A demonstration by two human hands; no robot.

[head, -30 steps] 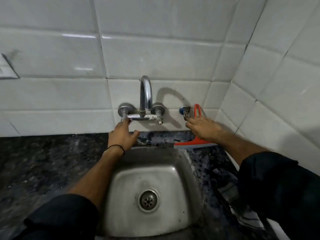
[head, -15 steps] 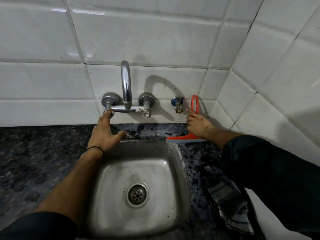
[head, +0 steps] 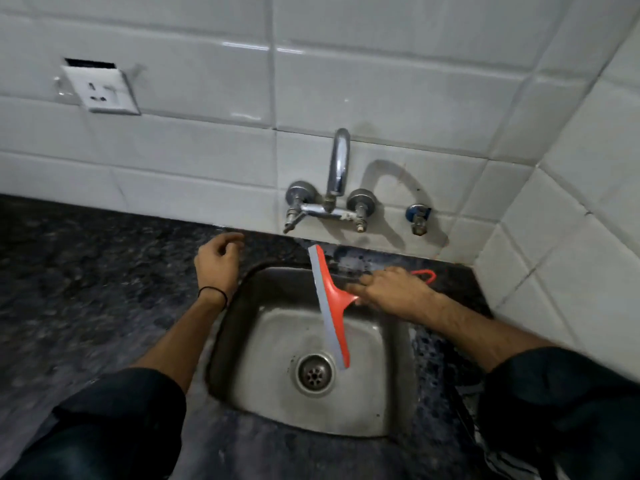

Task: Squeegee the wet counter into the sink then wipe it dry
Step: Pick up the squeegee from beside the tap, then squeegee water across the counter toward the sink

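My right hand (head: 394, 289) grips the handle of a red squeegee (head: 330, 306). Its grey blade hangs lengthwise over the steel sink (head: 391, 393), from the back rim to near the drain (head: 314, 373). The handle's red loop pokes out behind my knuckles. My left hand (head: 217, 263) hovers over the dark speckled counter (head: 86, 289) just left of the sink, fingers loosely curled and holding nothing. Wet patches shine on the counter strip behind the sink.
A chrome tap (head: 337, 174) with two valves is fixed to the white tiled wall above the sink; a small blue valve (head: 418, 216) sits to its right. A wall socket (head: 104, 90) is up left. A striped cloth (head: 498, 459) lies on the counter at the lower right.
My right hand took the squeegee from against the wall and swung it over the sink. My left hand left the tap valve and drew back over the counter. The view shifted left.
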